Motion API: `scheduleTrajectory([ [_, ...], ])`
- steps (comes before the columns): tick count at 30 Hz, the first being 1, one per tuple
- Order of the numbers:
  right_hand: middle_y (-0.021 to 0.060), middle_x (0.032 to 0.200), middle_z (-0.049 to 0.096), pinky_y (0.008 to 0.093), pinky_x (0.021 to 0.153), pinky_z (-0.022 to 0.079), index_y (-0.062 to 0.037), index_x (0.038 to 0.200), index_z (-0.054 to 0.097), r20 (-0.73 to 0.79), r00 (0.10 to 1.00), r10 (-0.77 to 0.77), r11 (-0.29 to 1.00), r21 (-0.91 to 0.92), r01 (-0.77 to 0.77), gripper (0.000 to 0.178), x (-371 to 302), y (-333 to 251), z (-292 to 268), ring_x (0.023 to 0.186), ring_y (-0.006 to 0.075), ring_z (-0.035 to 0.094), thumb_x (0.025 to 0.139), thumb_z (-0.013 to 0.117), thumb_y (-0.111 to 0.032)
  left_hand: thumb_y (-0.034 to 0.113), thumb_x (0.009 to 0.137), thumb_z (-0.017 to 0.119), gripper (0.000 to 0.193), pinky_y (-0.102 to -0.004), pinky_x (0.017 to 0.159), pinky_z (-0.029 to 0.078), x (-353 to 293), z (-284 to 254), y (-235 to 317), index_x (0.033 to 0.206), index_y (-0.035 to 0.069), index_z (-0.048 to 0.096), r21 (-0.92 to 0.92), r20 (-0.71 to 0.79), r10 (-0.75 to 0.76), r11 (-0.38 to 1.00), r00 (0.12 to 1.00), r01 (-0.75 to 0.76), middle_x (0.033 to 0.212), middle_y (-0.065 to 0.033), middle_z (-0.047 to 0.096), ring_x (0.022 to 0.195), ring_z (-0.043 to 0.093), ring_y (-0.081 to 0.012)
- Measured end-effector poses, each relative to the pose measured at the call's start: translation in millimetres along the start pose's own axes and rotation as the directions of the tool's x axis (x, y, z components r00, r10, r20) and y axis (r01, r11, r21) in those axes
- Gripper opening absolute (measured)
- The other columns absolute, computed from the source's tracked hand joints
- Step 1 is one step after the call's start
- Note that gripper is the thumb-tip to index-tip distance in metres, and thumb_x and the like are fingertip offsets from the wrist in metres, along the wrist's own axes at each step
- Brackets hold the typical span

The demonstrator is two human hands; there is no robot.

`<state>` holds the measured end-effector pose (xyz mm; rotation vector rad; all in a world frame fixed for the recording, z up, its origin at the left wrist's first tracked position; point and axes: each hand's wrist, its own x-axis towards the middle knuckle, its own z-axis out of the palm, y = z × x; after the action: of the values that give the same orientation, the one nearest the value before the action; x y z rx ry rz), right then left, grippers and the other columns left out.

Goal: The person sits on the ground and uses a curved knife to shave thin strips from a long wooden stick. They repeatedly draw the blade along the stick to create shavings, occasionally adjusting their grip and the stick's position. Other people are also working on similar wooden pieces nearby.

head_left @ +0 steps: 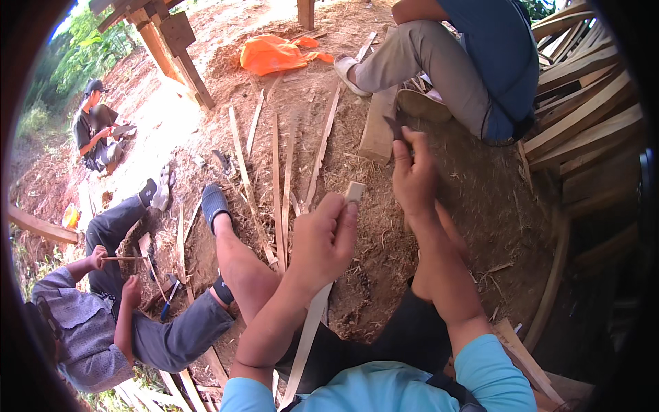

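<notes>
Two hands work at the frame's centre over the sawdust-strewn ground (439, 199). At lower left, a seated co-worker (103, 323) whittles a thin stick (123, 258). The left hand (322, 240) is clenched around a long pale wooden slat (310, 329), whose cut end (355, 191) pokes out above the fingers while its length runs down to the lower edge. Just right of it, the right hand (414, 175) grasps a small dark knife (397, 127), blade up. Since the blade sits near the left fingertips, a slip off the wood could likely cut them, or the bare knee below. At upper right, another person (473, 55) sits close enough to be jostled.
</notes>
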<state>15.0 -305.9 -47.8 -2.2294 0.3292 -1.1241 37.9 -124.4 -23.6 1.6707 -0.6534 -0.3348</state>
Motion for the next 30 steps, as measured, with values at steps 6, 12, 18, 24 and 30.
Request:
scheduleTrajectory([
  [6, 0.0142, 0.085, 0.060, 0.0376, 0.064, 0.047, -0.0009, 0.101, 0.059, 0.251, 0.949, -0.190, 0.949, 0.294, 0.113, 0.016, -17, -23, -9, 0.074, 0.0322, 0.061, 0.087, 0.061, -0.010, 0.015, 0.095, 0.048, 0.020, -0.0233, 0.041, 0.039, 7, -18, 2, 0.083, 0.001, 0.054, -0.192, -0.024, -0.246, 0.952, 0.969, 0.237, 0.054, -0.0017, 0.053, 0.044, 0.051, -0.0072],
  [12, 0.0128, 0.081, 0.060, 0.0365, 0.059, 0.047, -0.0020, 0.100, 0.061, 0.306, 0.929, -0.208, 0.948, 0.298, 0.114, 0.019, -25, -31, -2, 0.070, 0.0304, 0.062, 0.083, 0.065, -0.010, 0.011, 0.094, 0.043, 0.017, -0.0218, 0.041, 0.040, 8, -19, -6, 0.089, 0.000, 0.056, -0.303, 0.016, -0.280, 0.913, 0.960, 0.272, 0.058, -0.0024, 0.055, 0.046, 0.052, -0.0067],
  [18, 0.0118, 0.079, 0.059, 0.0384, 0.059, 0.047, -0.0043, 0.096, 0.061, 0.367, 0.917, -0.157, 0.956, 0.288, 0.049, 0.016, -23, -29, -12, 0.069, 0.0314, 0.061, 0.082, 0.065, -0.011, 0.009, 0.092, 0.044, 0.014, -0.0221, 0.042, 0.040, 10, -14, -5, 0.089, 0.000, 0.055, -0.201, -0.001, -0.210, 0.958, 0.978, 0.206, 0.059, -0.0023, 0.055, 0.047, 0.052, -0.0068],
  [24, 0.0111, 0.077, 0.058, 0.0394, 0.059, 0.047, -0.0060, 0.097, 0.061, 0.390, 0.913, -0.116, 0.973, 0.229, 0.025, 0.017, -23, -25, -18, 0.071, 0.0316, 0.061, 0.082, 0.066, -0.012, 0.008, 0.091, 0.046, 0.012, -0.0241, 0.044, 0.040, 5, -3, -9, 0.087, 0.001, 0.055, 0.046, -0.093, -0.101, 0.993, 0.991, 0.106, 0.056, -0.0018, 0.054, 0.047, 0.052, -0.0074],
  [30, 0.0138, 0.080, 0.059, 0.0418, 0.060, 0.047, -0.0069, 0.100, 0.059, 0.141, 0.986, -0.086, 0.996, -0.020, 0.089, 0.018, -17, -11, -8, 0.074, 0.0333, 0.061, 0.083, 0.064, -0.013, 0.012, 0.096, 0.044, 0.018, -0.0194, 0.042, 0.038, 12, 3, -12, 0.100, 0.000, 0.056, -0.003, -0.056, -0.109, 0.994, 0.993, 0.109, 0.060, -0.0008, 0.053, 0.047, 0.048, -0.0051],
])
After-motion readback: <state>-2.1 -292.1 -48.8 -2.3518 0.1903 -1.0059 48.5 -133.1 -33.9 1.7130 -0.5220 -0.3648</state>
